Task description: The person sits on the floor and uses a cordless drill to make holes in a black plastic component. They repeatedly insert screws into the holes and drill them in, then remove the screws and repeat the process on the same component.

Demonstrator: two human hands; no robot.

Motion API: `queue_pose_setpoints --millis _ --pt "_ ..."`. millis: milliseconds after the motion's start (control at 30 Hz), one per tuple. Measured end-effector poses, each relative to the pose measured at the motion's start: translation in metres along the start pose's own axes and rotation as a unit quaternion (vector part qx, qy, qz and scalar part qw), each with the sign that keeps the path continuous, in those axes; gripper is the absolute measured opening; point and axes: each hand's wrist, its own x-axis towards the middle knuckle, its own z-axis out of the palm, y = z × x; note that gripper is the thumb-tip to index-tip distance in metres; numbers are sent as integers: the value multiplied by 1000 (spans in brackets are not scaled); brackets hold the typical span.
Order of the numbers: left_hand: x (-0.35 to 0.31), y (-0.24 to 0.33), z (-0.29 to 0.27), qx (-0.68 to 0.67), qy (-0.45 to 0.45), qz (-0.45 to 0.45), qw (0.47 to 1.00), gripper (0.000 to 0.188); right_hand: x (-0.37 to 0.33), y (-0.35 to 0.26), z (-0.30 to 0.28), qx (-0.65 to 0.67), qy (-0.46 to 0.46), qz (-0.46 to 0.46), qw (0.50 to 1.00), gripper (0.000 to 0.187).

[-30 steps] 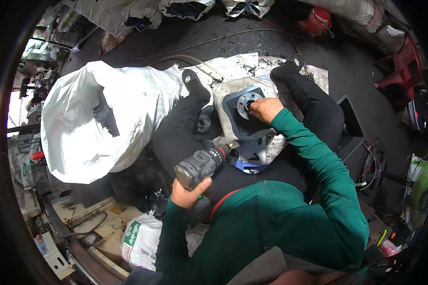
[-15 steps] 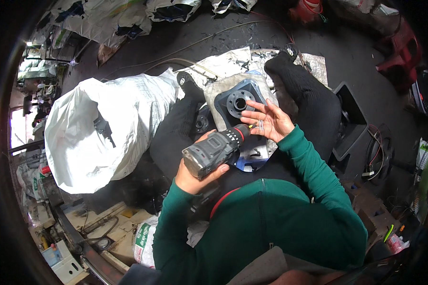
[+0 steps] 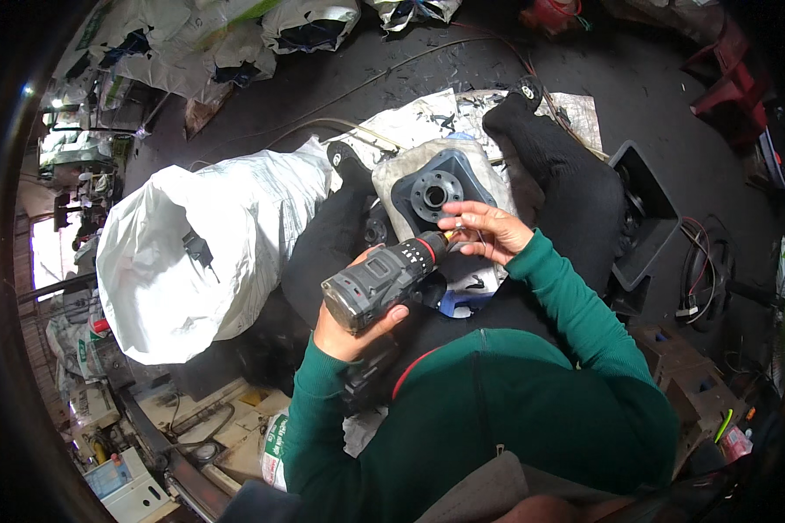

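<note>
My left hand (image 3: 344, 331) is wrapped around a grey cordless drill (image 3: 382, 281) with a red ring near its chuck, held level and pointing right and away. At its yellow tip, the fingers of my right hand (image 3: 493, 231) are pinched together over something small that I cannot make out. Just beyond them, between my legs, lies a dark plate with a round, holed flange (image 3: 436, 193) at its centre. That plate rests on a worn, pale padded block (image 3: 392, 167).
A large white sack (image 3: 157, 270) gapes at my left, a black part (image 3: 198, 248) inside. A dark grey bin (image 3: 650, 218) stands beyond my right leg, near loose cables (image 3: 693, 270). White sheeting (image 3: 576, 118) covers floor ahead; a red chair (image 3: 733, 83) is far right.
My right hand has gone from spread fingers, palm up with small shiny pieces on it, to a pinch at the drill's tip. The drill has shifted slightly left.
</note>
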Motion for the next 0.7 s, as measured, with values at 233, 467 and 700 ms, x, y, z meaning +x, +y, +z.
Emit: queue_pose_setpoints --millis 233,467,700 --pt "-10 -2 -1 -188 11 -121 975 78 1 4 -2 37 28 9 999 37" --pt "-13 -8 -9 -192 -9 -136 972 76 4 2 -5 -36 1 48 998 44" --pt "-8 -9 -17 -106 -49 -52 992 76 10 -7 -8 -100 -40 161 981 49"
